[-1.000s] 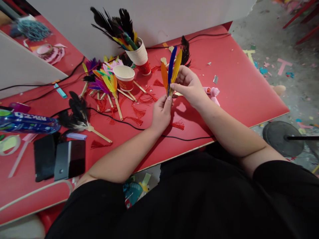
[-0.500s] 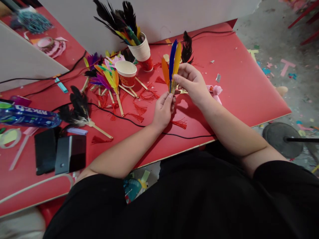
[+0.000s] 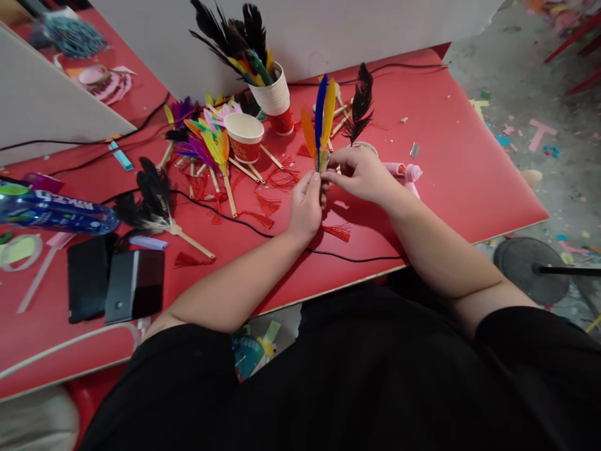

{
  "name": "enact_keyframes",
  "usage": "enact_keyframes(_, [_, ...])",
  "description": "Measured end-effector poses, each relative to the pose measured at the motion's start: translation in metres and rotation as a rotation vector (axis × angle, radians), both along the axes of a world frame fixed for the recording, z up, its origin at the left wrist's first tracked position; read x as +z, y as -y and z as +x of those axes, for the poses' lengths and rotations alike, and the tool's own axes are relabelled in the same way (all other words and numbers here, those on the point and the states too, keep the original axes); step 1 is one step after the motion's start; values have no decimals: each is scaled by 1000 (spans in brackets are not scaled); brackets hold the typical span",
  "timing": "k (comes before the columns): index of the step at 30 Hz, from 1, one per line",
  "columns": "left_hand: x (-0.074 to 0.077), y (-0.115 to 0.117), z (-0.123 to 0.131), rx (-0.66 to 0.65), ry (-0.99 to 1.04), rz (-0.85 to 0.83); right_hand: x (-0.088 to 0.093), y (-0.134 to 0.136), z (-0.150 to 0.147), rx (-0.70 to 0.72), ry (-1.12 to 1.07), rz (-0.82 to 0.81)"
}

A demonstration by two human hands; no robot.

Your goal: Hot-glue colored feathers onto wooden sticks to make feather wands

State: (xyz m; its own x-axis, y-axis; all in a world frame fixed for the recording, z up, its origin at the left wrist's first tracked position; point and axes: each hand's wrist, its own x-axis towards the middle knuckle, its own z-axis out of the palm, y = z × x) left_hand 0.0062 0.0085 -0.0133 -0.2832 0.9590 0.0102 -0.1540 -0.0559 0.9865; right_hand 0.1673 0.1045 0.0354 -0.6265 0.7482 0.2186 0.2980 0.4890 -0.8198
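Observation:
Both hands meet over the red table (image 3: pixel 451 181) and hold one small bunch of feathers (image 3: pixel 319 125), orange, blue and yellow, standing upright. My left hand (image 3: pixel 306 207) pinches the bunch at its base from the left. My right hand (image 3: pixel 361 174) pinches the same base from the right with thumb and fingers closed. A red tassel (image 3: pixel 337 232) lies on the table just below the hands. A black feather (image 3: pixel 359 109) shows behind my right hand.
Two paper cups (image 3: pixel 244 136) stand at the back, one full of black feathers (image 3: pixel 235 31). Feather fans on sticks (image 3: pixel 206 150) and red tassels litter the middle. A black cable (image 3: pixel 244 227) crosses the table. Two phones (image 3: pixel 115 285) and a bottle (image 3: pixel 56 213) lie left; a pink glue bottle (image 3: pixel 406 172) lies right.
My right hand has dropped from beside the feathers to their base, uncovering the black feather behind. The feather bunch stays upright between both hands. The view has shifted slightly.

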Motion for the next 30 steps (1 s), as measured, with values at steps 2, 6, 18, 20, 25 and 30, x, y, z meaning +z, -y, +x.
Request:
enact_keyframes(2, [0,0,-1,11,-27,18,-3,-3,-1,3,2,48])
enact_keyframes(6, [3,0,-2,3,-43,51,-3,-6,3,16,13,148])
enact_keyframes(18, [16,0,1,-61,46,5,51,28,47,29,-199,262])
enact_keyframes(20, [16,1,1,-67,57,11,63,44,72,18,-271,180])
enact_keyframes(25, [17,0,1,-89,110,23,85,77,178,102,-254,-46])
enact_keyframes(30, [17,-5,-1,-94,152,35,92,107,308,-138,77,-371])
